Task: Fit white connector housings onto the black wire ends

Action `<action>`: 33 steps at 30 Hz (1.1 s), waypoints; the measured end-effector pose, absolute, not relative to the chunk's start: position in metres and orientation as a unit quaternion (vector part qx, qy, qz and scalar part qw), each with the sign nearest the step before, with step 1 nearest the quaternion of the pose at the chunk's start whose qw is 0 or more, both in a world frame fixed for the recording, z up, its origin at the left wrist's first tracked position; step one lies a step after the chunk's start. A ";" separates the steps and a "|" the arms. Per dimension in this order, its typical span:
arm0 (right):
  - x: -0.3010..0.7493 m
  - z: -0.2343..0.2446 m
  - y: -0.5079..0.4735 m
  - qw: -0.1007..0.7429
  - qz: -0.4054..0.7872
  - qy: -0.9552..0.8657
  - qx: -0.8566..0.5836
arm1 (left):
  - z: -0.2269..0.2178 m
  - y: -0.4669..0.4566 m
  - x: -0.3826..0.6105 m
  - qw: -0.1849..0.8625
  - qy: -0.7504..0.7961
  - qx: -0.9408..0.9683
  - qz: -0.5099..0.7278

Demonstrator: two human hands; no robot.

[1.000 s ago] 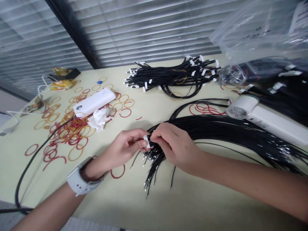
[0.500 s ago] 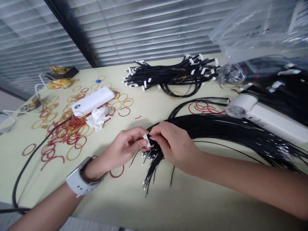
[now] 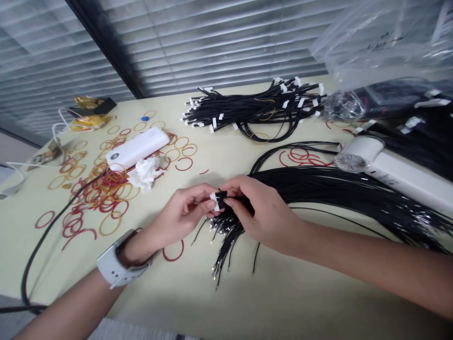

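Your left hand (image 3: 180,211) and right hand (image 3: 264,212) clench their fingers on white-tagged black wires (image 3: 220,200) near the crumpled tissue (image 3: 144,174).

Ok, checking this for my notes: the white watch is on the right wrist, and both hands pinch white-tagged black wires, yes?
No: the head view shows the white watch on the left wrist, not the right. The rest holds: the left hand and right hand both pinch the white-tagged black wires.
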State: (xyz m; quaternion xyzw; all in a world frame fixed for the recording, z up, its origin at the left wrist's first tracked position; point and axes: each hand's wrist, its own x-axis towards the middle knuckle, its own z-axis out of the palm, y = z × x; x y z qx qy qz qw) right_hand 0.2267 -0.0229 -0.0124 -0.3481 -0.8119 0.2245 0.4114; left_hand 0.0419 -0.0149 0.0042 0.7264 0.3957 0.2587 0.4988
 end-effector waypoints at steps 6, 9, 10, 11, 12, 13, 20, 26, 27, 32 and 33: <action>0.223 -0.013 -0.026 0.411 0.235 -0.807 -0.353 | 0.003 -0.017 0.042 0.443 0.386 0.770 0.247; 0.224 -0.013 -0.023 0.420 0.239 -0.802 -0.350 | 0.003 -0.015 0.042 0.448 0.387 0.767 0.248; 0.224 -0.014 -0.022 0.423 0.240 -0.802 -0.347 | 0.003 -0.014 0.041 0.451 0.390 0.764 0.248; 0.225 -0.014 -0.021 0.425 0.238 -0.803 -0.343 | 0.003 -0.014 0.041 0.453 0.392 0.762 0.247; 0.225 -0.014 -0.020 0.425 0.234 -0.806 -0.339 | 0.003 -0.013 0.040 0.452 0.394 0.762 0.246; 0.226 -0.014 -0.019 0.424 0.230 -0.809 -0.336 | 0.004 -0.012 0.040 0.449 0.396 0.763 0.244; 0.226 -0.016 -0.017 0.409 0.179 -0.835 -0.322 | 0.005 -0.012 0.041 0.482 0.402 0.739 0.246; 0.229 -0.015 -0.015 0.417 0.026 -0.848 -0.326 | 0.006 -0.011 0.042 0.497 0.411 0.724 0.244; 0.230 -0.015 -0.015 0.413 0.012 -0.851 -0.325 | 0.006 -0.011 0.042 0.495 0.412 0.726 0.243; 0.231 -0.015 -0.015 0.370 -0.015 -0.876 -0.308 | 0.007 -0.013 0.042 0.480 0.419 0.734 0.237; 0.231 -0.015 -0.015 0.365 -0.014 -0.879 -0.307 | 0.007 -0.013 0.041 0.474 0.419 0.738 0.234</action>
